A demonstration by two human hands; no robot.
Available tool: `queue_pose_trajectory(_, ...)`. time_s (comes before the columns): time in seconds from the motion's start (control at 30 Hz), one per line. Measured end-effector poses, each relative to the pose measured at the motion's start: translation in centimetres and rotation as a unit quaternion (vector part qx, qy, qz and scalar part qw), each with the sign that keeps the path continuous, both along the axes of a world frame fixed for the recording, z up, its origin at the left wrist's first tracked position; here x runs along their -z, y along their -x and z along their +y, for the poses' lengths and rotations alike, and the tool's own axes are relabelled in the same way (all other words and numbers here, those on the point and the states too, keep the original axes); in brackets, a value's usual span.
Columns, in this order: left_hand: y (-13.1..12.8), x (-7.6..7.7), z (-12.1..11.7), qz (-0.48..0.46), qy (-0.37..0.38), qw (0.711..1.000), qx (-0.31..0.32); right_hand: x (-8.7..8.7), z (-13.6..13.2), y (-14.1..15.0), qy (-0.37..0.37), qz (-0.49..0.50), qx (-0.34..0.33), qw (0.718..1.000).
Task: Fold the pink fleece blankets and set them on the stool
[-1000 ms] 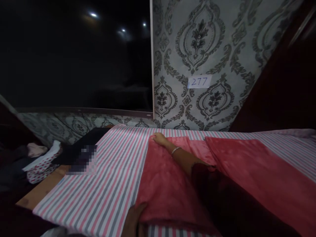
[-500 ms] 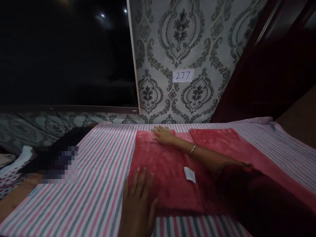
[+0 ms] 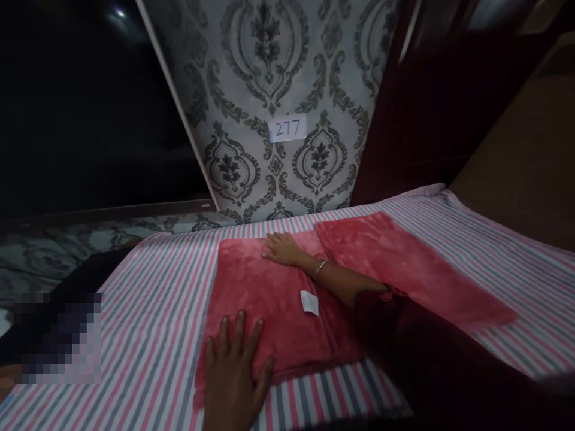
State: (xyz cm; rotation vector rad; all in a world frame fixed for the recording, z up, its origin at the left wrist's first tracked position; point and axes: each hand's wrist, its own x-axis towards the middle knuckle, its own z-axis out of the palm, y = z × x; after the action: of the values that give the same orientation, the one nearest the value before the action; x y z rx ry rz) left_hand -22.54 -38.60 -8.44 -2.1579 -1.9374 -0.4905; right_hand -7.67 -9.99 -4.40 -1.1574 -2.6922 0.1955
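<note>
A red plush blanket (image 3: 265,293) lies partly folded, its left portion stacked in layers and its right portion stretching out flatter to the right. My left hand (image 3: 233,377) rests palm down on the near left corner of the folded part, fingers spread. Near the far edge, my right hand (image 3: 283,248) lies flat on the same part, with a bracelet (image 3: 320,269) on the wrist. A white label (image 3: 309,303) shows on the blanket between the two hands. My right sleeve hides some of the blanket's middle and near side.
Under the blanket is a pink, grey and white striped sheet (image 3: 148,311). Behind stand a patterned wall with a paper marked 277 (image 3: 288,128), a large black screen (image 3: 81,108) and a dark red panel (image 3: 417,102). At the left edge, another person is partly blurred out.
My view has turned to the right, so everything sits further left. Both hands stay flat on the blanket, and more of its right portion is visible.
</note>
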Motion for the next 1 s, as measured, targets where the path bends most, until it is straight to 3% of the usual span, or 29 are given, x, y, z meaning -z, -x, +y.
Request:
queue_pose_trajectory(0.13,-0.2,-0.6,0.2,0.020,0.006,1.000,-0.014,-2.3,0.1,-1.7,0.062,0.008,0.010,0.998)
queue_pose_trajectory(0.27,-0.8,-1.5,0.3,0.014,0.023,0.999,-0.020,-3.9,-1.5,-9.3,0.050,0.067,0.030,0.996)
queue_pose_trajectory(0.37,-0.9,-1.9,0.4,0.005,0.026,1.000,-0.015,-4.0,-5.5,-16.6,0.015,0.113,0.058,0.992)
queue_pose_trajectory(0.47,-1.0,-2.0,0.5,0.000,0.025,1.000,-0.012,-2.3,-10.9,-21.2,-0.002,0.078,0.097,0.992)
queue_pose_trajectory(0.57,-1.1,-2.0,0.6,-0.007,0.022,1.000,-0.015,0.6,-15.5,-21.9,0.005,0.028,0.133,0.991)
queue_pose_trajectory(0.67,-1.2,-2.2,0.5,-0.001,0.032,0.999,-0.016,2.4,-17.4,-21.0,-0.011,0.012,0.155,0.988)
queue_pose_trajectory(0.87,-1.4,-2.7,0.4,0.027,0.045,0.998,-0.024,1.5,-17.5,-21.0,0.048,0.022,0.147,0.988)
queue_pose_trajectory(1.0,-1.4,-2.7,0.4,0.051,0.045,0.997,-0.030,1.8,-19.7,-20.4,0.041,0.033,0.130,0.990)
